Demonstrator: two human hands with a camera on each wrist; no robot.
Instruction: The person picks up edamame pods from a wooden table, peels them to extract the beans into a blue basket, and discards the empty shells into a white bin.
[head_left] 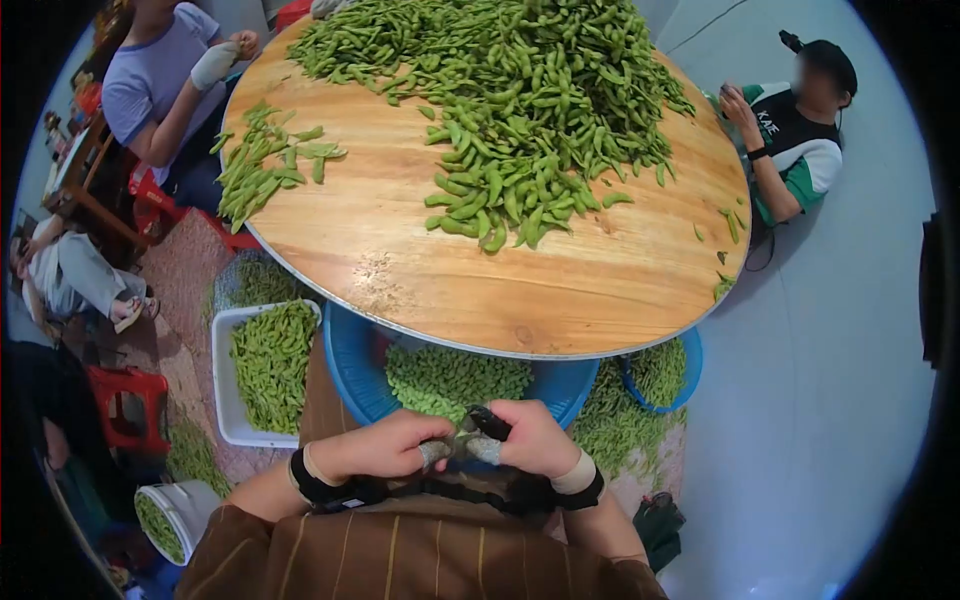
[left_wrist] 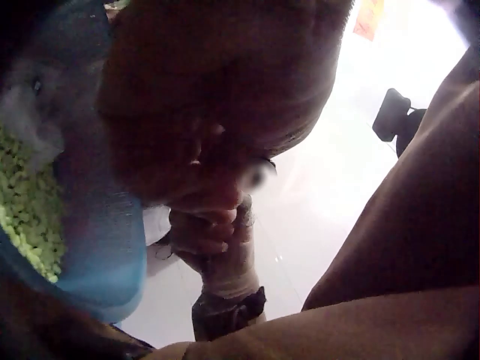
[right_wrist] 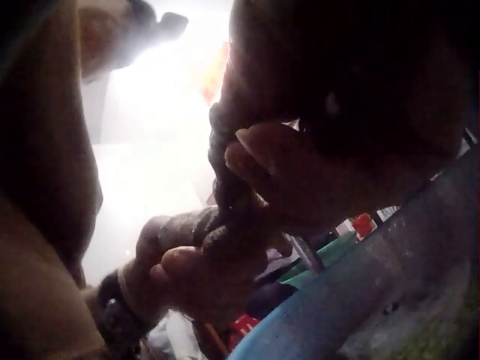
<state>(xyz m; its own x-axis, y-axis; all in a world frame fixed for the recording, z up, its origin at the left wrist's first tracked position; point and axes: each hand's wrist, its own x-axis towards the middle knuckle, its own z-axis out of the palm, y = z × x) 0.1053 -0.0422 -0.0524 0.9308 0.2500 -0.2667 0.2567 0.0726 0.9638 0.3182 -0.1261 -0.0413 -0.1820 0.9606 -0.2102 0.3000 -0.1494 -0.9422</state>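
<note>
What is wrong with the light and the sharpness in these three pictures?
Head: mostly clear and evenly lit, but the wide lens bends the room, with black corners and a faint shine on the table. Left wrist: strong white glare, so the left hand is nearly black. Right wrist: similar backlight, right hand very dark, the tub soft.

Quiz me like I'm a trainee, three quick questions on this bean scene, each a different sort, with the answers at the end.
1. True or false: the large blue basin beneath the edge of the round wooden table holds shelled beans.
2. Fill in: left of the basin, edamame pods fill a ___ rectangular tub.
3. The left hand and right hand are: A) wide apart; B) close together; C) flat on the table.

Key: 1 true; 2 white; 3 B.
</note>
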